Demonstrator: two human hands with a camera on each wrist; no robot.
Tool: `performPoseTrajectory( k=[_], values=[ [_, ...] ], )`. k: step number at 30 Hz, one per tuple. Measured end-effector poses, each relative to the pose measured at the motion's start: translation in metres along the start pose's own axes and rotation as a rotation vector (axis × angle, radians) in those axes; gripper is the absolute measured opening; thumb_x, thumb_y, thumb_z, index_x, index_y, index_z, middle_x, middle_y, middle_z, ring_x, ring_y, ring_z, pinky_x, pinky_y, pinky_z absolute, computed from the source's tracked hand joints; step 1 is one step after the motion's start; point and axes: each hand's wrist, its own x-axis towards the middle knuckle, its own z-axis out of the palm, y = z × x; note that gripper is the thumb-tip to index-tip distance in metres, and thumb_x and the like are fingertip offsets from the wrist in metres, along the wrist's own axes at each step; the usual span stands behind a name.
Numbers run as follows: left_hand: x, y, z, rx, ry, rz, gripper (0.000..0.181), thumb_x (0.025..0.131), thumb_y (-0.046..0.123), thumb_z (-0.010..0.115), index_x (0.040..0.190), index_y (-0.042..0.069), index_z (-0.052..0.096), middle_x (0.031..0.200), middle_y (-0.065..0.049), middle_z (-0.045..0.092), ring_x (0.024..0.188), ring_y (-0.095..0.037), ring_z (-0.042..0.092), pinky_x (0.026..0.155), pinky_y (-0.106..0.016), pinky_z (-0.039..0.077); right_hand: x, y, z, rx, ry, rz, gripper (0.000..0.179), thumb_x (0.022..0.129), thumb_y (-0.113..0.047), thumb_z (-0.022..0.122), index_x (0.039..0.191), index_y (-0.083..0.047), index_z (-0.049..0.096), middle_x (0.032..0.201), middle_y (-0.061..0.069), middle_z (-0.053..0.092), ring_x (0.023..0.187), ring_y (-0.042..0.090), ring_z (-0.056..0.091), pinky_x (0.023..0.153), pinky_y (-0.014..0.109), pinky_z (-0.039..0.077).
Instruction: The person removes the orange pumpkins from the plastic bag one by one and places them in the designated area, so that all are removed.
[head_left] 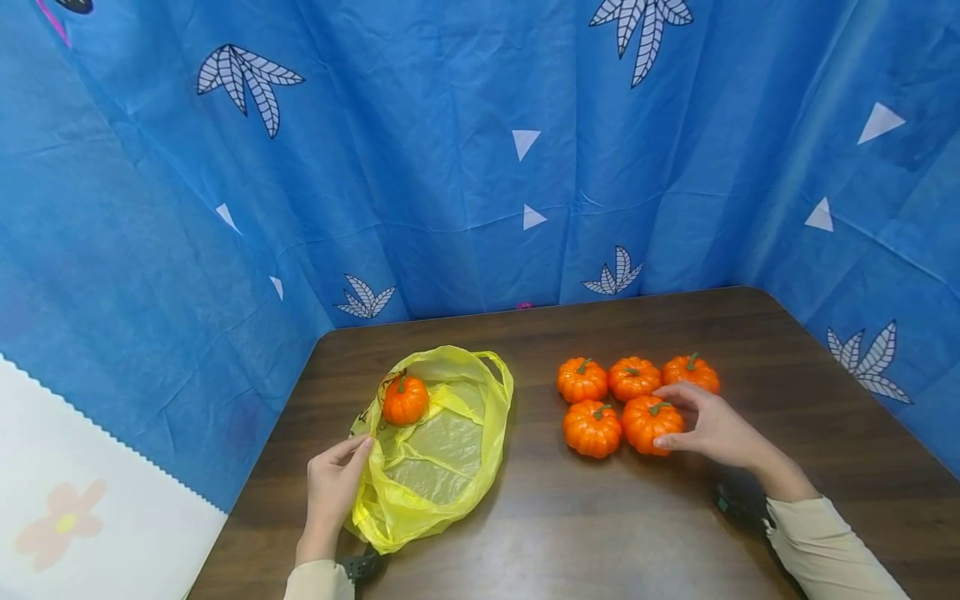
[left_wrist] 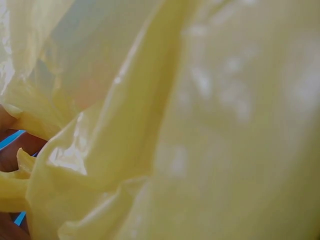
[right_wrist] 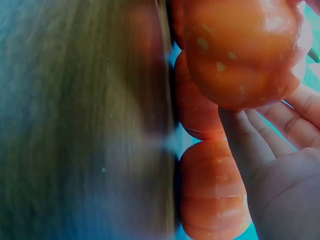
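Note:
My left hand point(head_left: 335, 483) pinches the left rim of a yellow plastic bag point(head_left: 491, 454), which lies with its mouth spread wide. Inside it, toward the back left, is one small orange pumpkin point(head_left: 406, 401). Yellow film point(left_wrist: 225, 125) fills most of the left wrist view, with parts of fingers at its left edge. On the right, my right hand point(head_left: 712, 427) grips the front right pumpkin point(head_left: 651, 423) between thumb and fingers. In the right wrist view, the gripped pumpkin point(right_wrist: 245, 55) overlaps others behind it, fingertips at its underside.
Close around the gripped pumpkin stand a front left pumpkin point(head_left: 592, 429) and a back row of pumpkins point(head_left: 582, 380). All are on a dark wooden table point(head_left: 540, 517). Blue patterned cloth point(head_left: 450, 167) hangs behind and along both sides. A bag handle loop point(head_left: 495, 358) stands at the back right rim.

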Motion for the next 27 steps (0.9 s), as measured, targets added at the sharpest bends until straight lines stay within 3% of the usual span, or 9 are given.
performPoseTrajectory(
  k=[5, 13, 20, 27],
  values=[
    [0.0005, -0.0012, 0.0002, -0.002, 0.007, 0.011, 0.014, 0.091, 0.011, 0.073, 0.101, 0.003, 0.08, 0.099, -0.013, 0.078, 0.088, 0.009, 0.062, 0.079, 0.0, 0.043, 0.0005, 0.0, 0.0006, -0.026, -0.011, 0.007, 0.062, 0.076, -0.026, 0.089, 0.126, -0.002, 0.06, 0.124, 0.015, 0.064, 0.11, 0.0, 0.057, 0.088, 0.01, 0.047],
    [0.0001, -0.0024, 0.0009, 0.005, 0.002, -0.001, 0.014, 0.09, 0.011, 0.074, 0.101, 0.004, 0.08, 0.099, -0.011, 0.078, 0.088, 0.01, 0.062, 0.079, 0.0, 0.043, 0.0012, 0.0012, 0.0026, -0.029, -0.033, 0.022, 0.064, 0.077, -0.027, 0.088, 0.128, 0.0, 0.059, 0.126, 0.018, 0.063, 0.116, 0.037, 0.061, 0.09, 0.011, 0.047],
    [0.0003, -0.0027, 0.0011, 0.002, 0.001, 0.003, 0.014, 0.09, 0.01, 0.074, 0.101, 0.003, 0.079, 0.099, -0.011, 0.078, 0.088, 0.01, 0.062, 0.08, 0.001, 0.043, 0.001, 0.0028, 0.0048, -0.058, -0.028, 0.026, 0.065, 0.077, -0.029, 0.088, 0.128, -0.001, 0.06, 0.128, 0.018, 0.063, 0.117, 0.039, 0.06, 0.092, 0.016, 0.048],
    [0.0001, -0.003, 0.0012, 0.005, 0.002, 0.002, 0.014, 0.09, 0.011, 0.074, 0.101, 0.003, 0.08, 0.099, -0.011, 0.078, 0.089, 0.01, 0.062, 0.08, 0.001, 0.042, 0.0015, 0.0029, 0.0056, -0.092, -0.026, 0.032, 0.066, 0.076, -0.033, 0.088, 0.128, -0.003, 0.061, 0.129, 0.018, 0.064, 0.118, 0.039, 0.061, 0.096, 0.037, 0.053]
  ],
)
